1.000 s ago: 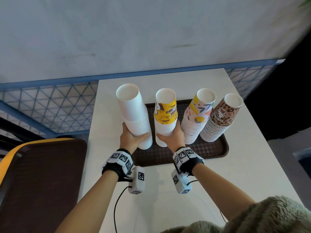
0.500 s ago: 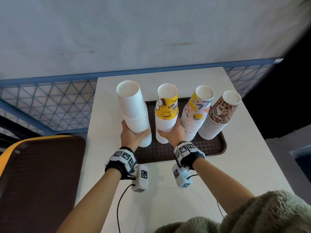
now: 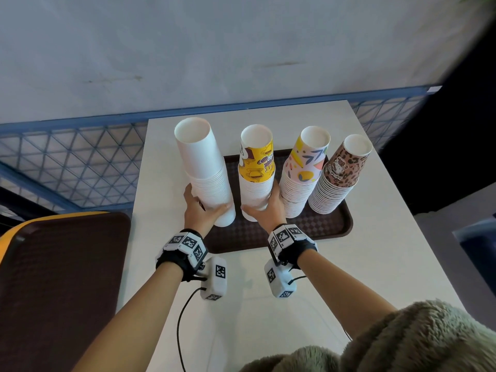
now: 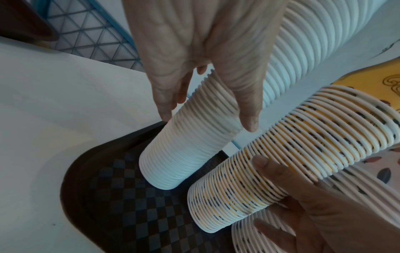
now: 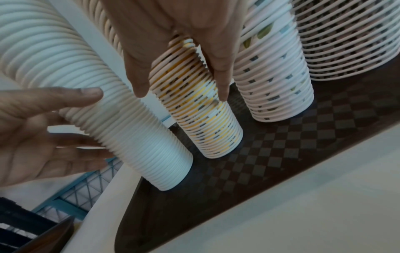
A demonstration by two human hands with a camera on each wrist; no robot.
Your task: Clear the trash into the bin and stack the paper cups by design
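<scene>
Perhaps "ap" on yellow cup point(image 3: 257, 163)

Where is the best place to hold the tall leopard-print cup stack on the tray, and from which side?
Probably low on the leopard-print stack, around its ribbed rims, coming from the near right. The stack is tall and leans, so a low hold should steady it. The pastel stack crowds its left, and both hands are occupied.

Matt white paper cups point(image 3: 206, 167) ridged with rolled rims under my fingers, dark plastic tray point(image 3: 308, 232) with checkered texture, smooth matt white table point(image 3: 375, 251).
</scene>
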